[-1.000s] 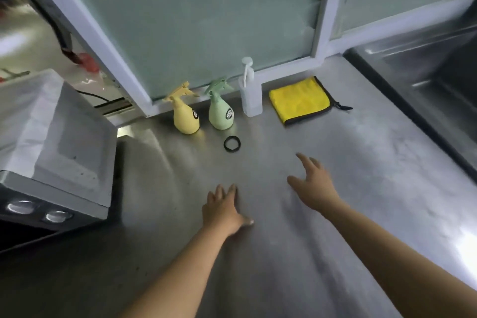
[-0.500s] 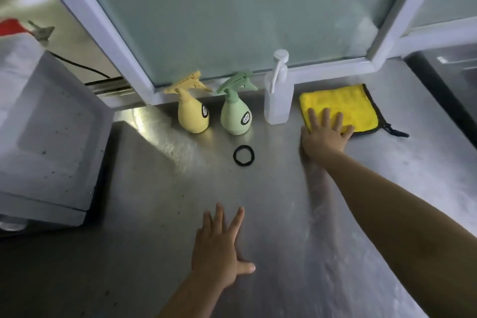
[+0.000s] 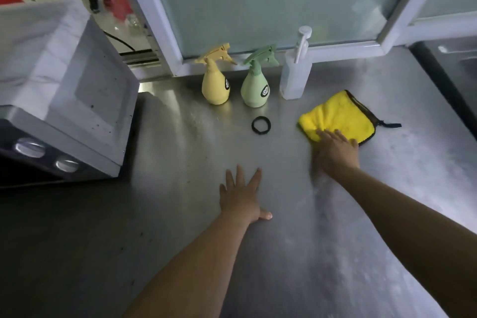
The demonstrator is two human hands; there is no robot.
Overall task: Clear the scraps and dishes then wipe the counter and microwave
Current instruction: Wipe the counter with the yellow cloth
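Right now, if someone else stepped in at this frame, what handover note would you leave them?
Left hand: open, flat on the steel counter, holding nothing.
Right hand: fingers flat on the near edge of the yellow microfibre cloth, pressing it to the counter; no grip.
Yellow spray bottle, green spray bottle and clear pump bottle stand upright by the window frame; a black hair tie lies in front of them.
Done: no scraps or dishes in view.
Left: wipe the counter, then the grey microwave.
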